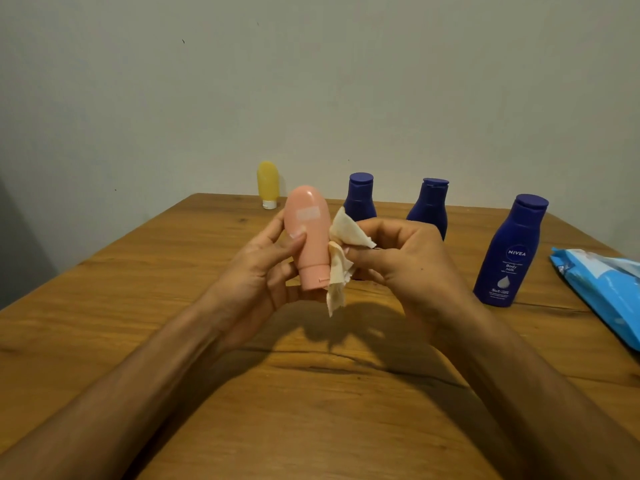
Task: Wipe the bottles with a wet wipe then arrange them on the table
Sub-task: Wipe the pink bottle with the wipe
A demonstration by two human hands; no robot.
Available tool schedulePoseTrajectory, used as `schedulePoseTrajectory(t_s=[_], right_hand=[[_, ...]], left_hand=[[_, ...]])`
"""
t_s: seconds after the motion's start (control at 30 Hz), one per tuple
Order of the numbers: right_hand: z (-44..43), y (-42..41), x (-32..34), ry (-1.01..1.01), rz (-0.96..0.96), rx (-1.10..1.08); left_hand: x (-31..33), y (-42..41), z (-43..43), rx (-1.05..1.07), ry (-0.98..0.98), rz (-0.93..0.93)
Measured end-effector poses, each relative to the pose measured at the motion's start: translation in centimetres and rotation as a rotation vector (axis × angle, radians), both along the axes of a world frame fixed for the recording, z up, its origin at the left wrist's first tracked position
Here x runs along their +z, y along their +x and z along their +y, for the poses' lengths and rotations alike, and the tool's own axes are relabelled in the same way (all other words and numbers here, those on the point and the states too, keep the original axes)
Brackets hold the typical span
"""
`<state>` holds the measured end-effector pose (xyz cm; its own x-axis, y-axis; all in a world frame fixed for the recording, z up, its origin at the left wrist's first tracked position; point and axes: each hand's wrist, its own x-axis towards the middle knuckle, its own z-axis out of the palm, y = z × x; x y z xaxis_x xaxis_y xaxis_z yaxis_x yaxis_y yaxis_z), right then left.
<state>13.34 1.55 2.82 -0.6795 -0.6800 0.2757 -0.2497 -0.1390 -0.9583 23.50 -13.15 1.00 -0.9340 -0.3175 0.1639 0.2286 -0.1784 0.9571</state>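
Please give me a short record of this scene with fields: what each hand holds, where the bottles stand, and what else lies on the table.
left hand: holds pink bottle, cap down, above the table
right hand: pinches wipe against the pink bottle's side
yellow bottle: stands cap down, far edge
left blue bottle: upright
middle blue bottle: upright
right blue bottle: upright, nearest, label reads Nivea
wipe pack: lies at the right edge

Wooden worktop point(173, 341) carrying bottles and a wipes pack.
A yellow bottle point(267, 183) stands cap-down at the far edge, upper centre. To its right, three dark blue ones stand upright: left blue bottle point(360, 197), middle blue bottle point(431, 206) and the nearer NIVEA bottle point(509, 254). A blue wipes pack point(606, 292) lies at the right edge.
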Motion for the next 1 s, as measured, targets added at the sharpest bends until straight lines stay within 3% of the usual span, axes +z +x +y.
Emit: schedulePoseTrajectory(t_s=[0.13,0.3,0.4,0.57,0.7,0.83,0.9,1.0], right_hand=[[0.0,-0.1,0.1,-0.109,0.089,-0.101],[-0.1,0.4,-0.1,0.038,0.714,-0.037],[-0.5,0.4,-0.5,0.052,0.85,-0.051],[-0.6,-0.1,-0.6,-0.053,0.798,-0.304],[-0.2,-1.0,-0.2,-0.079,0.571,-0.436],[0.7,-1.1,0.7,-0.174,0.293,-0.356],[0.8,-1.2,0.9,-0.167,0.281,-0.324],[0.3,-1.0,0.3,-0.05,0.425,-0.297]], left_hand=[[-0.2,-0.1,0.2,0.005,0.016,-0.012],[-0.7,-0.4,0.3,0.126,0.029,-0.025],[-0.9,-0.4,0.6,0.115,0.039,-0.051],[-1.2,-0.4,0.9,0.0,0.069,-0.062],[-0.9,-0.3,1.1,-0.029,0.1,-0.057],[-0.7,-0.4,1.0,-0.01,0.095,-0.048],[-0.8,-0.4,1.0,0.008,0.117,-0.063],[-0.7,-0.3,1.2,0.022,0.11,-0.083]])
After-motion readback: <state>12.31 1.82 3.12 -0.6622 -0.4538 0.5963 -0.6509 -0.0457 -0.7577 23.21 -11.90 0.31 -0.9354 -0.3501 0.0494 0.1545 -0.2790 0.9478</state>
